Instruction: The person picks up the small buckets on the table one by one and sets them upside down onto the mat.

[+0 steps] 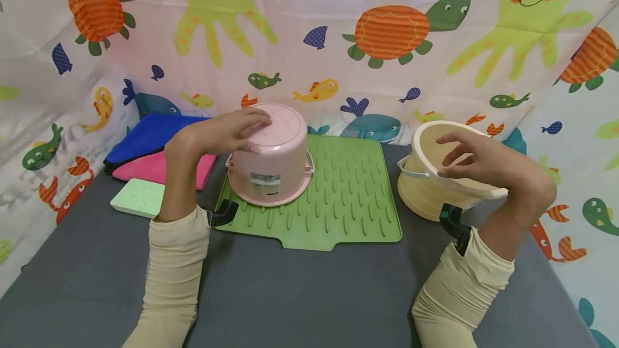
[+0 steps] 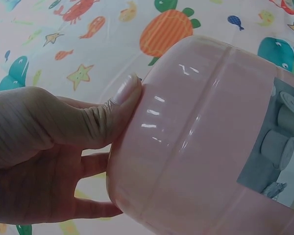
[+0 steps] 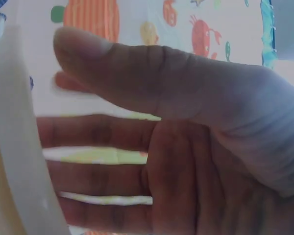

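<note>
A pink bucket (image 1: 271, 162) stands upside down, its base upward, on a green ridged mat (image 1: 348, 197). My left hand (image 1: 217, 133) rests at the left of that base, fingers reaching over it and thumb at its near edge. In the left wrist view the thumb (image 2: 125, 90) meets the bucket's rounded edge, and the other fingertips are hidden behind it. At the right, a cream-yellow bucket (image 1: 420, 192) has its mouth upward. My right hand (image 1: 488, 160) hovers over its mouth, fingers loosely bent and holding nothing. The right wrist view shows its rim (image 3: 19, 137) covering some fingertips.
Blue cloth (image 1: 150, 136) and pink cloth (image 1: 145, 166) lie stacked at the left, behind a pale green sponge (image 1: 137, 197). The grey table (image 1: 309, 294) extends toward me. A curtain printed with sea animals (image 1: 300, 31) hangs behind and at both sides.
</note>
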`<state>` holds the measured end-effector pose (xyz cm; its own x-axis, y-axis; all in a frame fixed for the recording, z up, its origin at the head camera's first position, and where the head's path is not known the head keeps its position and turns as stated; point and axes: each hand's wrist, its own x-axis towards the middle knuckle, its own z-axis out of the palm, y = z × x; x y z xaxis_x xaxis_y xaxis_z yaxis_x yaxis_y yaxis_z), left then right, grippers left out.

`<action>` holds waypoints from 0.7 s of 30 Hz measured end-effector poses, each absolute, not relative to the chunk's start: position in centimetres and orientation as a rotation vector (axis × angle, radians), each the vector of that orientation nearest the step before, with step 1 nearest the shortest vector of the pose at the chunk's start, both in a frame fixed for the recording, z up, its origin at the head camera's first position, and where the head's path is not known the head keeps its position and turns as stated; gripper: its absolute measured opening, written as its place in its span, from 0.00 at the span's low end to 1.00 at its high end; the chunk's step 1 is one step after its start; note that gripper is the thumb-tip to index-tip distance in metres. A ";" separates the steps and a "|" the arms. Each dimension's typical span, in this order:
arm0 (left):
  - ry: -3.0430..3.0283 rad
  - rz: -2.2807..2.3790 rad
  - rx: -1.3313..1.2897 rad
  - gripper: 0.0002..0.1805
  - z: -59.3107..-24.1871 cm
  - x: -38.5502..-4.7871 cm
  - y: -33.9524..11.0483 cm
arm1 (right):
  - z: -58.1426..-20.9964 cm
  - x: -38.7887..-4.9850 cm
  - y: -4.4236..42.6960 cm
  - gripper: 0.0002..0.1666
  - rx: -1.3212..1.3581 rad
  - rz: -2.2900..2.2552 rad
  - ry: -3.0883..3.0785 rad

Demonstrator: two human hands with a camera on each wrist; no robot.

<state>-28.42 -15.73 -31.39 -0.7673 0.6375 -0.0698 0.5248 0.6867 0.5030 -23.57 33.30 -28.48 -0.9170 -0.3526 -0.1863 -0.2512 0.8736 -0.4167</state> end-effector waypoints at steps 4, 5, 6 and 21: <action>2.662 0.692 0.920 0.35 -31.3 -28.5 -15.6 | -28.5 -23.7 33.7 0.26 -0.344 -0.503 2.745; 2.660 0.695 0.918 0.35 -31.2 -28.5 -15.6 | -28.5 -23.7 33.7 0.23 -0.336 -0.490 2.738; 2.660 0.695 0.923 0.35 -31.1 -28.5 -15.5 | -28.5 -23.8 33.7 0.18 -0.344 -0.485 2.734; 2.659 0.673 0.937 0.35 -31.3 -28.5 -15.9 | -28.5 -23.9 32.4 0.07 -0.530 -0.486 2.725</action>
<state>-28.46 -15.89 -31.31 -0.7646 0.6403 -0.0733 0.5283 0.6878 0.4978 -23.86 32.41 -28.50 -0.8791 -0.4094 -0.2441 -0.2996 0.8730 -0.3849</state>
